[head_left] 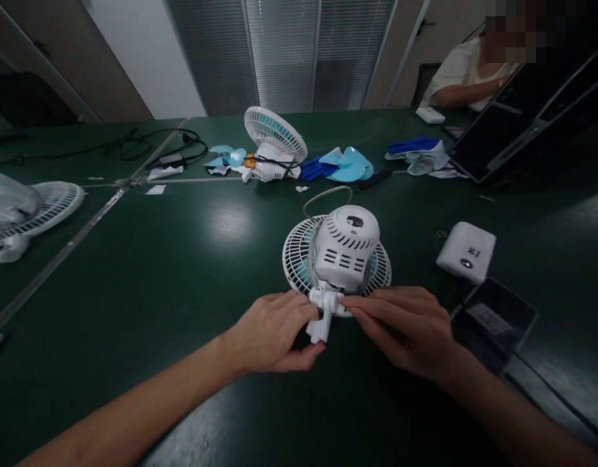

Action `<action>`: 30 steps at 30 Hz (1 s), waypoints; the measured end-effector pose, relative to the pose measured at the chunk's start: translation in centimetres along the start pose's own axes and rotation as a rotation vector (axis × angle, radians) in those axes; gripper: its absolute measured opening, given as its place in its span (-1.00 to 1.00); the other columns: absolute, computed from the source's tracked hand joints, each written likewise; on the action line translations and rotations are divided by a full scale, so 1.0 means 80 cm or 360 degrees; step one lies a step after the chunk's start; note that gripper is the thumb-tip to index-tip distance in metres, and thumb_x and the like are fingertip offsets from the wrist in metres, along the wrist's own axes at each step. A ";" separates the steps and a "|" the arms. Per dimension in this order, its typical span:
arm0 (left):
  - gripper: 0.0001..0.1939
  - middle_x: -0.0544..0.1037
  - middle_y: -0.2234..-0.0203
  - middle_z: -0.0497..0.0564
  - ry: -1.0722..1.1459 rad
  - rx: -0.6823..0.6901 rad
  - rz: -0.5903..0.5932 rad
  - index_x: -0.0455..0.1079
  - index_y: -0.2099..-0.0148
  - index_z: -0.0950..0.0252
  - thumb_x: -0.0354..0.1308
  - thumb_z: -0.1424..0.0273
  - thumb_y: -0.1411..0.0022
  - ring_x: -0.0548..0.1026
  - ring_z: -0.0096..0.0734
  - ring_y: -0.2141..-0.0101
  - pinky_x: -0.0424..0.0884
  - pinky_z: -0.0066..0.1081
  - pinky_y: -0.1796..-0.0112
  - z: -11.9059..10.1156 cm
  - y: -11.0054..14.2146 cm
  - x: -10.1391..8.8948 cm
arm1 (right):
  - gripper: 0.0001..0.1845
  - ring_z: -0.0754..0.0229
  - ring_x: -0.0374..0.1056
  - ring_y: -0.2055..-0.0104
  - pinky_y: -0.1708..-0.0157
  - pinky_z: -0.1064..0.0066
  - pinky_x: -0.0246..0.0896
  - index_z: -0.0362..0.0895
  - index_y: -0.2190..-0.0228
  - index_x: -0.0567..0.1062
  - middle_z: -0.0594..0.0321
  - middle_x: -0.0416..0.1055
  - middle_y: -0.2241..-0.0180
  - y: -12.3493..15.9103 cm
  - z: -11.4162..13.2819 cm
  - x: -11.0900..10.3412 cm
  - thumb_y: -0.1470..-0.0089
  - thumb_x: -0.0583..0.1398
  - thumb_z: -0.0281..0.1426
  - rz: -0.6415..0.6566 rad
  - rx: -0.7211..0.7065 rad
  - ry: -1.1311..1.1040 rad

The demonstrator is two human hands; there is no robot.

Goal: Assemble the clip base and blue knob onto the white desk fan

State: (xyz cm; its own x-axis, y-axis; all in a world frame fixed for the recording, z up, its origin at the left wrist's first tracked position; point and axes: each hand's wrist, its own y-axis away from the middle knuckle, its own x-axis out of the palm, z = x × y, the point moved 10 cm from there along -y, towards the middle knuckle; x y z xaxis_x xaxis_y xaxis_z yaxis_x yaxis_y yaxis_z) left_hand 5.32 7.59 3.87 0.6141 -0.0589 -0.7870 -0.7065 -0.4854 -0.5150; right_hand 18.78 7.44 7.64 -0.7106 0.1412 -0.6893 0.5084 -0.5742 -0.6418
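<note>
A small white electric fan (345, 250) lies grille-down on the green table in front of me, its motor housing facing up. Pale blue blades show through the grille (296, 253). A white clip bracket (323, 311) sticks out from the housing toward me. My left hand (279, 327) is closed on this bracket, with the thumb near its lower end. From the other side, the fingertips of my right hand (406, 324) pinch at the bracket's joint; any small part between them is hidden. A thin grey cord (328, 189) curves behind the fan.
A second fan (274, 146) stands at the back beside loose blue blades (350, 165) and gloves (418, 146). Another fan (31, 207) lies at the left. To the right are a white box (467, 251), a dark tray (496, 321) and a black case (527, 123). A person sits beyond.
</note>
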 end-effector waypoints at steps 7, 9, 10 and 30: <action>-0.77 0.54 0.32 0.04 0.0030 -0.0022 0.0019 0.20 0.03 0.26 0.06 0.28 -0.34 0.52 -0.30 0.41 0.53 -0.31 0.42 0.002 0.000 0.001 | -0.79 0.30 0.42 0.51 0.47 0.42 0.28 -0.13 0.13 0.57 0.32 0.53 0.45 0.005 -0.002 0.009 -0.20 0.21 -0.51 0.0102 -0.0006 -0.0078; -0.77 0.55 0.32 0.05 0.0022 -0.0024 0.0017 0.21 0.04 0.26 0.06 0.28 -0.33 0.52 -0.30 0.41 0.52 -0.32 0.43 0.002 0.000 0.001 | -0.77 0.30 0.43 0.50 0.45 0.42 0.29 -0.15 0.10 0.56 0.32 0.53 0.45 0.004 0.005 0.007 -0.21 0.21 -0.52 0.0096 -0.0050 -0.0093; -0.77 0.55 0.32 0.05 0.0017 -0.0023 0.0016 0.21 0.04 0.26 0.06 0.28 -0.33 0.53 -0.30 0.41 0.52 -0.33 0.43 0.002 0.001 0.001 | -0.76 0.30 0.44 0.48 0.44 0.43 0.30 -0.15 0.07 0.56 0.30 0.54 0.43 0.003 0.006 0.005 -0.22 0.21 -0.52 0.0081 -0.0054 -0.0081; -0.74 0.55 0.31 0.04 0.0018 -0.0032 0.0038 0.19 0.02 0.24 0.08 0.28 -0.31 0.53 -0.26 0.38 0.52 -0.29 0.41 0.004 0.002 0.003 | -0.80 0.32 0.45 0.46 0.47 0.44 0.27 -0.16 0.10 0.54 0.28 0.57 0.37 0.000 -0.007 0.003 -0.24 0.22 -0.54 0.0007 0.0030 -0.0045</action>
State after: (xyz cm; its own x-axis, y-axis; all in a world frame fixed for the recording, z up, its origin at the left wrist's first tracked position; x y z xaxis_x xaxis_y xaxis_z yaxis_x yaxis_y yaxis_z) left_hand 5.26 7.78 3.50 0.6013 -0.0802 -0.7950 -0.7138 -0.5010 -0.4893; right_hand 18.92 7.92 7.27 -0.7220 0.1158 -0.6822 0.5026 -0.5899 -0.6320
